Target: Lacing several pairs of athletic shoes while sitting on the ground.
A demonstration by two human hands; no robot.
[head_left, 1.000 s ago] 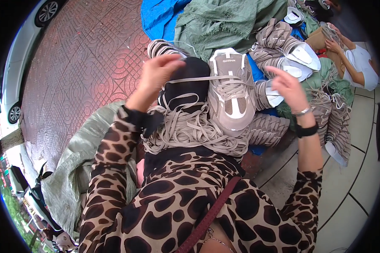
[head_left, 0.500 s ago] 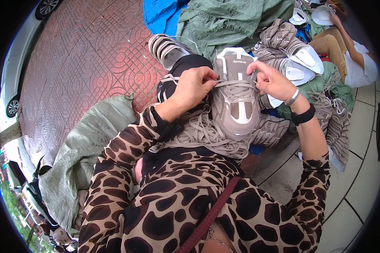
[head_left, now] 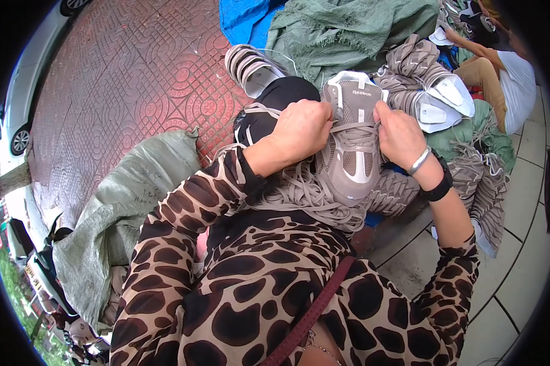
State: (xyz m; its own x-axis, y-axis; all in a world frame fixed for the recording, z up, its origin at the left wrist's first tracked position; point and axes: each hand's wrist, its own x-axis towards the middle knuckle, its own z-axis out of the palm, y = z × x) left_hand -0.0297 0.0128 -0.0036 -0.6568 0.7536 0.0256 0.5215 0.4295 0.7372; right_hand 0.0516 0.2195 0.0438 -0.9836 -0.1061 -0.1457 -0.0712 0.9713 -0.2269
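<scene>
Left hand (head_left: 302, 129) and right hand (head_left: 400, 134) pinch laces at opposite edges of the taupe sneaker (head_left: 351, 143), crowded by piled shoes (head_left: 427, 79).

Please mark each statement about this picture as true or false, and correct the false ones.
1. Both hands are on a grey-beige sneaker. True: the left hand and the right hand grip it at the laces, one on each side.
2. The sneaker rests on a bare table. False: it lies over a heap of loose laces on the person's lap.
3. The right wrist is bare. False: it wears a silver bangle and a black band.
4. A green sack lies on the red paving to the person's left. True.
5. More sneakers of the same colour are piled beyond the hands. True.
</scene>
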